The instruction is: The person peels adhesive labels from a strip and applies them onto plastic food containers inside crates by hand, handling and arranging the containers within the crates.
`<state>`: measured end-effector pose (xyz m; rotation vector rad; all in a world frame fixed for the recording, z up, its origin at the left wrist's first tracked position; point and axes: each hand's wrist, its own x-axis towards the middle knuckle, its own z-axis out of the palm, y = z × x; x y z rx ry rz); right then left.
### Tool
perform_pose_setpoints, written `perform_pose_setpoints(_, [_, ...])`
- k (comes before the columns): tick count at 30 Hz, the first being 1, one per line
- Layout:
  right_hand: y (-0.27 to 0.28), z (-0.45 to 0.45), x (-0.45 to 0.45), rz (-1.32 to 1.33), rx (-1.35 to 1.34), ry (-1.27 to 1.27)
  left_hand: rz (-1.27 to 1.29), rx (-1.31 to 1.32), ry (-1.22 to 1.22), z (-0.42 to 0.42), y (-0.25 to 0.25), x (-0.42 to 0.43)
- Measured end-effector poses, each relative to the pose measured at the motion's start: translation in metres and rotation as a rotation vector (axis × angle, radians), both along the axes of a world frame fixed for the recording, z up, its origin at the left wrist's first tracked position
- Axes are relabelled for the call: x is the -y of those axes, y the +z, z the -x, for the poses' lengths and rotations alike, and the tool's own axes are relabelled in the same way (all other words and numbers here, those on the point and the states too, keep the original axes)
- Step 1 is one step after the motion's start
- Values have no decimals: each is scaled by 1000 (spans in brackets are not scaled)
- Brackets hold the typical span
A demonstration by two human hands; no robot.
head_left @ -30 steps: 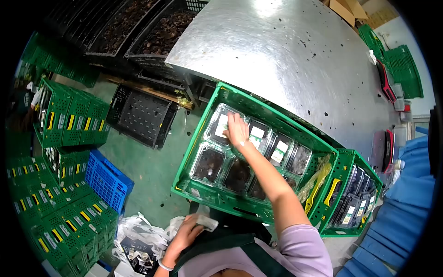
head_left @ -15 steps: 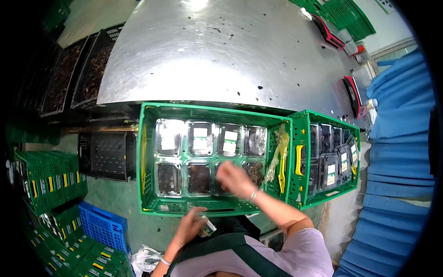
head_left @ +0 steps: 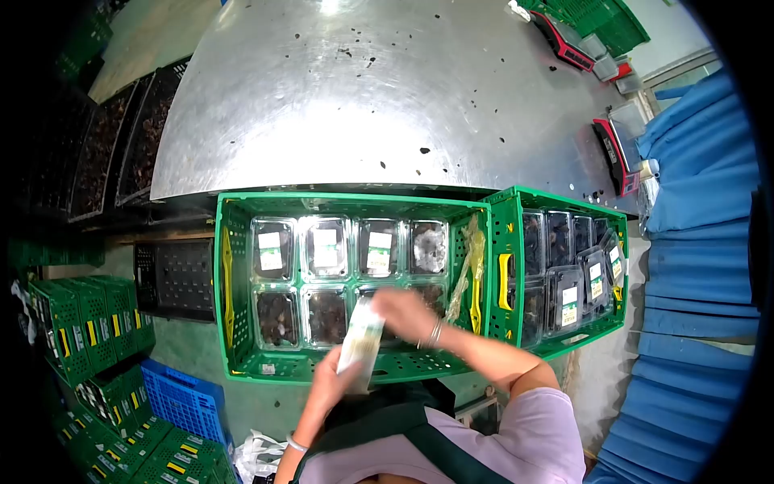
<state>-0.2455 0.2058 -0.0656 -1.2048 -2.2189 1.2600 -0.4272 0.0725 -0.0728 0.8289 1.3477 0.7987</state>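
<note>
My left hand (head_left: 334, 379) is closed on the lower end of a strip of white and green labels (head_left: 360, 343), near the front wall of a green crate (head_left: 355, 202). At the strip's upper end my right hand (head_left: 403, 313) is blurred, its fingers pinched on the labels. Inside the crate sit two rows of clear plastic boxes with dark contents. White labels lie on three back-row boxes, such as the left one (head_left: 272, 248); the box at the back right (head_left: 428, 248) has none. My right hand partly covers the front-row boxes.
A second green crate (head_left: 504, 234) with labelled boxes adjoins on the right. Behind is a metal table (head_left: 322, 105) with red scales (head_left: 614, 157). A black crate (head_left: 184, 278), a blue crate (head_left: 184, 399) and stacked green crates (head_left: 97, 323) stand left.
My right hand has left the back-left box, where a label now shows, and has come to the label strip. My left hand has risen with the strip, which now hangs stretched out between both hands.
</note>
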Motion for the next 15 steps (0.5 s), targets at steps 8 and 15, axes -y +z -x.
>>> perform_pose_setpoints(8, [-159, -111, -116, -160, 1015, -55, 149, 50, -314, 48, 13, 57])
perform_pose_setpoints(15, [-33, -105, -117, 88, 1390, 374, 19, 92, -137, 86, 39, 103])
